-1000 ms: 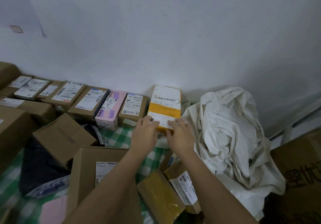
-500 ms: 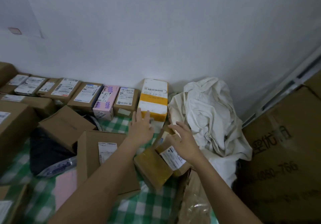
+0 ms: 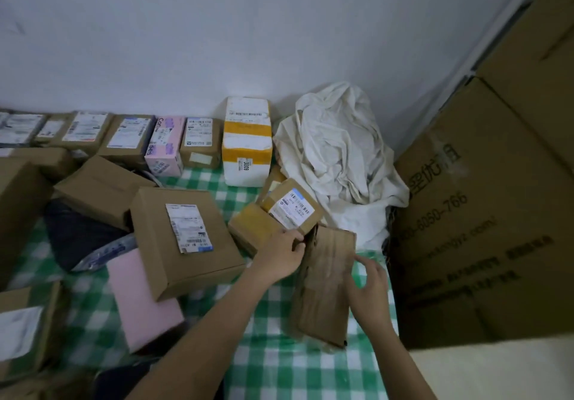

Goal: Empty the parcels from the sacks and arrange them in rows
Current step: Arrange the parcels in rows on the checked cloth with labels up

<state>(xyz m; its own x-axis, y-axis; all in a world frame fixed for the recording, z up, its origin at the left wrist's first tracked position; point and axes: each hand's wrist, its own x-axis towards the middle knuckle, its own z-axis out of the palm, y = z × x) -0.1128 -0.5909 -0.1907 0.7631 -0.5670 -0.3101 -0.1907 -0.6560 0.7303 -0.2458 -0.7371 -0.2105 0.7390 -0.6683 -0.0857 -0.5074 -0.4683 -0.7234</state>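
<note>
A flat brown parcel (image 3: 324, 287) stands tilted on the green checked cloth (image 3: 270, 356). My left hand (image 3: 284, 255) grips its upper left edge. My right hand (image 3: 369, 284) is at its right edge with fingers loosely spread; I cannot tell if it touches. A row of parcels lines the wall, ending with a pink box (image 3: 164, 145), a small brown box (image 3: 201, 141) and a yellow-and-white box (image 3: 247, 141). To the right of the row lies a crumpled white sack (image 3: 335, 151).
A labelled small box (image 3: 292, 207) leans on a yellow-taped box (image 3: 251, 228) just beyond my left hand. A larger labelled carton (image 3: 183, 238), a pink parcel (image 3: 143, 300) and a dark bag (image 3: 77, 238) lie left. Big cardboard cartons (image 3: 466, 228) wall off the right side.
Both hands left the yellow-and-white box in the row and drew back. My left hand took hold of the flat brown parcel, and my right hand came to its right edge.
</note>
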